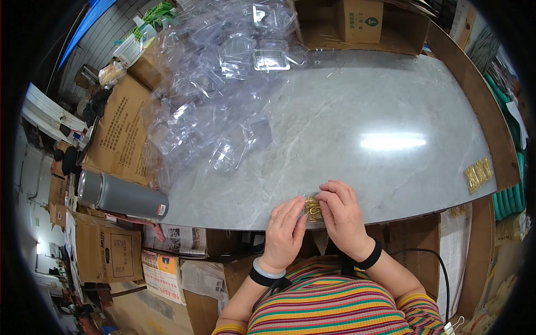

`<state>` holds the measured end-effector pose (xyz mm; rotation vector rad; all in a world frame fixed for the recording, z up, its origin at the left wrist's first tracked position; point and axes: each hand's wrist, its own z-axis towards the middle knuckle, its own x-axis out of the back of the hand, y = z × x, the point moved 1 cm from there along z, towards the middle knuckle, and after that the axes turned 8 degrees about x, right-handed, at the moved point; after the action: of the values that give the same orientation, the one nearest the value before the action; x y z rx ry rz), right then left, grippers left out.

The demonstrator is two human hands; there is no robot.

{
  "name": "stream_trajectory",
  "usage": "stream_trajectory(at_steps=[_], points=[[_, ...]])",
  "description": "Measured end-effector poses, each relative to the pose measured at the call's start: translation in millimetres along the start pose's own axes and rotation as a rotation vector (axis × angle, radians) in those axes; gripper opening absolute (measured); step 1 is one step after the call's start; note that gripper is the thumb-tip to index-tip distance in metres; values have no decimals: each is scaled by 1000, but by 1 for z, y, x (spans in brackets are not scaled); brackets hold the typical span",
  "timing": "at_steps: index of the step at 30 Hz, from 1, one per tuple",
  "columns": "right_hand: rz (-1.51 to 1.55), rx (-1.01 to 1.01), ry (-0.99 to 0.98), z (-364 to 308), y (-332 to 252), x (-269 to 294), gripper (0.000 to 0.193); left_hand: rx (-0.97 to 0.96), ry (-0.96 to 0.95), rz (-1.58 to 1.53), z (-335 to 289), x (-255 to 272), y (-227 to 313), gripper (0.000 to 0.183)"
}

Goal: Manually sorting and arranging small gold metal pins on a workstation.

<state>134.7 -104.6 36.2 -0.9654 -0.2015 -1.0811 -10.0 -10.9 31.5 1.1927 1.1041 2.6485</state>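
Note:
My left hand (283,231) and my right hand (341,215) meet at the near edge of a grey marble-look table (363,100). Between their fingertips sits a small clear plastic case with gold-coloured metal pieces (312,209) inside; both hands pinch it. A pale bangle and a black band circle my left wrist, a black band my right. A heap of empty clear plastic cases (223,89) covers the far left of the table. A small pile of gold pieces (478,174) lies at the table's right edge.
A grey metal flask (120,195) lies on its side at the table's left corner. Cardboard boxes (120,134) stand to the left and another cardboard box (357,19) at the back. Newspapers (167,240) and boxes sit below the table edge.

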Motion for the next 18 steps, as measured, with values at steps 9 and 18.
stream_trajectory(at_steps=[9, 18], points=[[5, -23, -15, 4, -1, -8, 18, -316, -85, 346, 13, 20, -10, 45], [-7, -58, -15, -9, 2, -2, 13, -452, -100, 232, 16, 9, -12, 41]])
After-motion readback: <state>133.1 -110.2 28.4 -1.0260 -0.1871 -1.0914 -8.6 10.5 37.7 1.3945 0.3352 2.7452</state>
